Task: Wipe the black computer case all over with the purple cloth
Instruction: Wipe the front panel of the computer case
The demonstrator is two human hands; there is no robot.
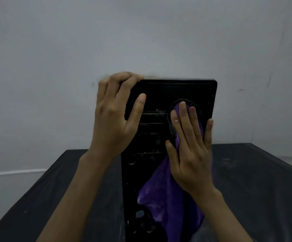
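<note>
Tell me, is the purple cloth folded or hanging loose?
Loose: the purple cloth drapes down the black computer case under the right hand.

A pale grey painted wall (141, 32), faintly scuffed, fills the background under dim, even light. A thin white strip (16, 172) runs along it low on the left. In front lies a dark cloth-covered tabletop (264, 189), smeared with pale dust.

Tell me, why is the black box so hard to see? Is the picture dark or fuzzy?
Head view: dim, flat light, so the black computer case nearly loses its slots in darkness; the purple cloth under the right hand shows its colour clearly; everything is slightly soft, with no glare; the wide lens splays the table edges.
</note>
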